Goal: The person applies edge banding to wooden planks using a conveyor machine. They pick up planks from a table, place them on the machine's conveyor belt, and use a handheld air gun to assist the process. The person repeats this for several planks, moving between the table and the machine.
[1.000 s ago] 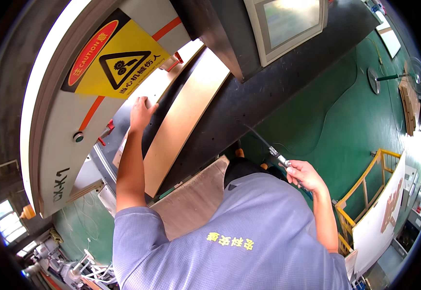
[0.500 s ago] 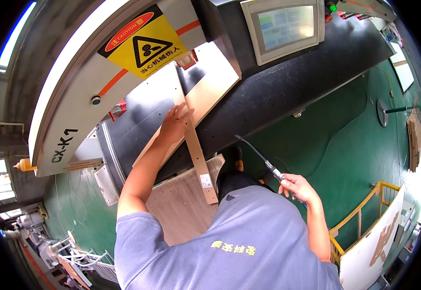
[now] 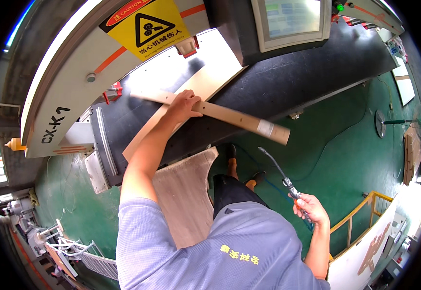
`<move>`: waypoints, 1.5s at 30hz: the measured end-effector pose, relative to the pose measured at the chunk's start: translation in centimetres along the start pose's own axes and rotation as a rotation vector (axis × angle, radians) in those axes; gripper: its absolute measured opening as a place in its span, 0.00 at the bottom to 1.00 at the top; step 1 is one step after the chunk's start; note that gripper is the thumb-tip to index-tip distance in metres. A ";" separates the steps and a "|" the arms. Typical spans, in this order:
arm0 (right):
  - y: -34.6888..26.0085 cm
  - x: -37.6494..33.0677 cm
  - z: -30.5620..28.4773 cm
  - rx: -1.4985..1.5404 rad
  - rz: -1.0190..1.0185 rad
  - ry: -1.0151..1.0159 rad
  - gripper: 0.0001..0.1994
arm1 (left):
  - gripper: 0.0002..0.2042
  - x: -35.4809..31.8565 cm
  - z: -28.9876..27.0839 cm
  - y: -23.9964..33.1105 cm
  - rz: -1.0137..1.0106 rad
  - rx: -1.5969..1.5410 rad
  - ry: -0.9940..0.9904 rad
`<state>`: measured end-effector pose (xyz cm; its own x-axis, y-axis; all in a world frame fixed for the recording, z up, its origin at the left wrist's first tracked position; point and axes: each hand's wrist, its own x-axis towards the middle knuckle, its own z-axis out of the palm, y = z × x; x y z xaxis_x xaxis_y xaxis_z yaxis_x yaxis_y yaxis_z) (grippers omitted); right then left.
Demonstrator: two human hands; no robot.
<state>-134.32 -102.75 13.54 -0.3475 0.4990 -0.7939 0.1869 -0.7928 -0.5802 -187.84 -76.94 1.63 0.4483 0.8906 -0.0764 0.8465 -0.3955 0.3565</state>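
My left hand (image 3: 184, 105) is closed around a narrow wooden strip (image 3: 234, 117) near its middle. Small holes dot the strip, and a white label (image 3: 265, 127) sticks to its right end, which juts out past the machine's edge. Under the strip lies a wider pale board (image 3: 215, 79), slanting across the black machine bed (image 3: 278, 82). Low on the right, my right hand (image 3: 312, 209) holds an air blow gun (image 3: 290, 186) by its handle. Its thin curved nozzle points up and left, below the strip's labelled end, apart from it.
A white machine housing (image 3: 75, 92) with a yellow warning sign (image 3: 147, 29) arches over the bed at left. A screen panel (image 3: 293, 21) stands at the back. Close to my body is a brown wooden surface (image 3: 181, 193). A yellow frame cart (image 3: 351, 222) stands at right, a fan (image 3: 380, 123) farther off.
The strip has turned, its labelled end swinging from near my body out to the right. My left hand now wraps around it. My right hand has shifted slightly right and lower with the blow gun.
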 end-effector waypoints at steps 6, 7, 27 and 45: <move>0.2 -1.6 0.6 0.019 0.017 0.088 0.18 | 0.24 -0.9 5.2 1.7 -0.263 0.129 0.453; 0.1 -1.6 0.8 0.046 0.000 0.097 0.19 | 0.23 -0.7 5.0 0.7 -0.315 0.162 0.475; -8.1 7.8 6.9 0.069 -0.035 0.139 0.18 | 0.54 4.1 3.5 2.3 -0.572 0.275 0.127; -9.2 10.3 8.9 0.017 -0.042 0.164 0.12 | 0.54 6.2 -3.2 -13.8 -0.507 0.137 -0.027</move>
<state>-147.83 -93.48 12.32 -0.1995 0.5815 -0.7887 0.1592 -0.7749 -0.6116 -197.69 -65.24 -0.81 -0.0212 0.9724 -0.2326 0.9881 0.0558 0.1431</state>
